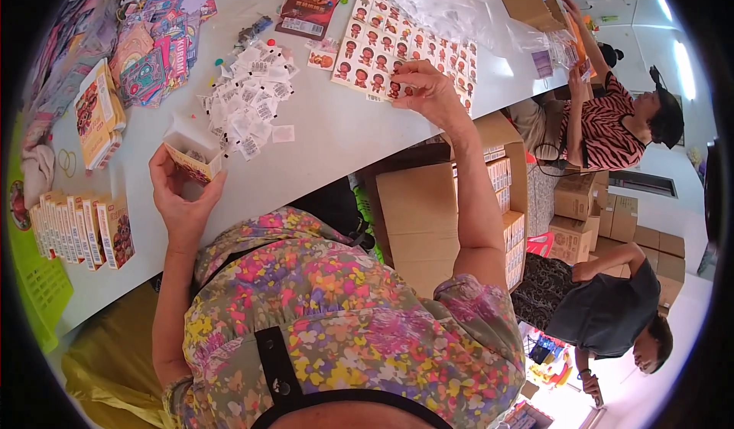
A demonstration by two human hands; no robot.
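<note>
With fingers and thumb bowed wide to fit, holding a small printed carton (196, 169) in the left hand (186, 207), open at the top with a pale flap raised, too dim inside to name the contents. With fingers bent down to a narrow gap from the thumb, reaching with the right hand (434, 96) over the near edge of a sheet of figure pictures (368, 53); cannot tell whether pinching a piece of it.

At far left, just beside a green basket (42, 291), standing in a row: closed-looking cartons (99, 230), seemingly finished. Beyond these, lying piled: similar cartons, apparently flat (99, 119), so probably not yet filled. Between both hands, in a loose heap: white sachets (252, 96), plenty left by the look of it. Likewise plenty of pictures on the sheet. At right, below the table edge, packed inside a cardboard box (419, 219): more of the same printed cartons (514, 238), presumably done. In the left hand, judging by the open top: only partway along.
</note>
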